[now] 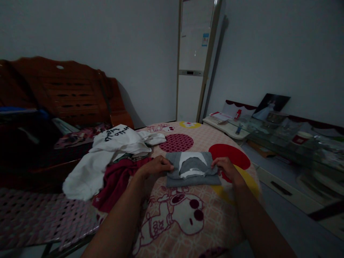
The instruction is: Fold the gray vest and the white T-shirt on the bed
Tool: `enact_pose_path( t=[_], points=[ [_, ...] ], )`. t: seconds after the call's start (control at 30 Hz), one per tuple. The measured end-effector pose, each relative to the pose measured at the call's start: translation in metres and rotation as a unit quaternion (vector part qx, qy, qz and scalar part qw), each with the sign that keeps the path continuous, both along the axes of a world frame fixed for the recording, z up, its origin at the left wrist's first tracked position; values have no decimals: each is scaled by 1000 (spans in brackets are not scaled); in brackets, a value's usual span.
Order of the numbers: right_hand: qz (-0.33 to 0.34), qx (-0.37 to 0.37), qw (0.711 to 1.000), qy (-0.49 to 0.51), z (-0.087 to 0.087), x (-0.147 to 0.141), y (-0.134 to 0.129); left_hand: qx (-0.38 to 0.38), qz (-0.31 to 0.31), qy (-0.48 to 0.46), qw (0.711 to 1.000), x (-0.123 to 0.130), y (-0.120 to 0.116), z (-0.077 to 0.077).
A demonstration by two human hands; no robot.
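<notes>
A grey T-shirt (192, 181) with a white print lies folded into a flat rectangle on the round table, its collar edge toward me. My left hand (158, 165) pinches its left side between thumb and fingers. On the opposite side, my right hand (224, 166) has its fingertips closed on the shirt's right edge. Under the shirt spreads a pink patterned tablecloth (215, 225) with cartoon dogs and coloured circles. Left of my left hand, a white garment with black lettering (118, 139) and a dark red garment (115, 182) lie in a loose heap.
A wooden bench (72, 93) stands on the left, with a woven seat (40, 215) nearer me. At the back is a tall white air conditioner (190, 89). On the right, a glass-topped cabinet (279, 139) carries a paper cup (301, 138), a photo (270, 105) and papers (219, 117).
</notes>
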State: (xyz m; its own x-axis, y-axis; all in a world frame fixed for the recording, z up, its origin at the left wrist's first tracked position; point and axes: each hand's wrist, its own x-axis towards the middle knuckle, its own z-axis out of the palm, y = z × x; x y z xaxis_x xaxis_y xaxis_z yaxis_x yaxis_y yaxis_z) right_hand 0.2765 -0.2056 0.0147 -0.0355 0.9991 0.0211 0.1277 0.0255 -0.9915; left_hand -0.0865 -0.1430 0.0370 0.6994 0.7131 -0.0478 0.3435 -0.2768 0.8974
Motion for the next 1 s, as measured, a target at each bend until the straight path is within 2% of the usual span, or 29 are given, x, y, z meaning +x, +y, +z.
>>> enact_pose_path(
  t=[0.1, 0.17, 0.23, 0.3, 0.37, 0.47, 0.57, 0.63, 0.67, 0.77, 0.83, 0.9, 1.0],
  points=[
    [-4, 1, 1000, 2, 3, 1, -2, 112, 116, -20, 987, 11, 0, 2],
    [-58, 38, 997, 34, 3, 3, 0, 201, 188, -38, 961, 25, 0, 3],
    [-142, 94, 982, 84, 3, 3, 6, 275, 207, -35, 938, 40, -1, 1],
    [-208, 138, 962, 114, 3, 1, 13, 324, 195, -10, 926, 56, -2, -4],
    [-231, 164, 954, 93, 3, -5, 20, 354, 170, 21, 919, 69, -2, -13],
    [-192, 207, 959, -29, 3, -21, 26, 388, 101, 86, 912, 80, -4, -28],
    [-100, 223, 959, -142, 1, -37, 27, 400, 27, 162, 902, 82, -6, -39],
    [-78, 204, 962, -164, -2, -40, 27, 402, 4, 188, 896, 80, -7, -41],
    [-99, 194, 963, -160, -3, -38, 28, 404, 1, 192, 894, 80, -7, -41],
    [-247, 170, 947, -111, -8, -22, 30, 405, 0, 200, 892, 79, -9, -39],
    [-311, 131, 938, -79, -12, -9, 30, 399, -2, 206, 894, 80, -9, -37],
    [-310, 77, 945, -66, -15, -2, 28, 394, -4, 209, 895, 81, -10, -36],
    [-253, 35, 964, -79, -14, -2, 24, 395, -4, 206, 895, 82, -9, -37]
  ],
)
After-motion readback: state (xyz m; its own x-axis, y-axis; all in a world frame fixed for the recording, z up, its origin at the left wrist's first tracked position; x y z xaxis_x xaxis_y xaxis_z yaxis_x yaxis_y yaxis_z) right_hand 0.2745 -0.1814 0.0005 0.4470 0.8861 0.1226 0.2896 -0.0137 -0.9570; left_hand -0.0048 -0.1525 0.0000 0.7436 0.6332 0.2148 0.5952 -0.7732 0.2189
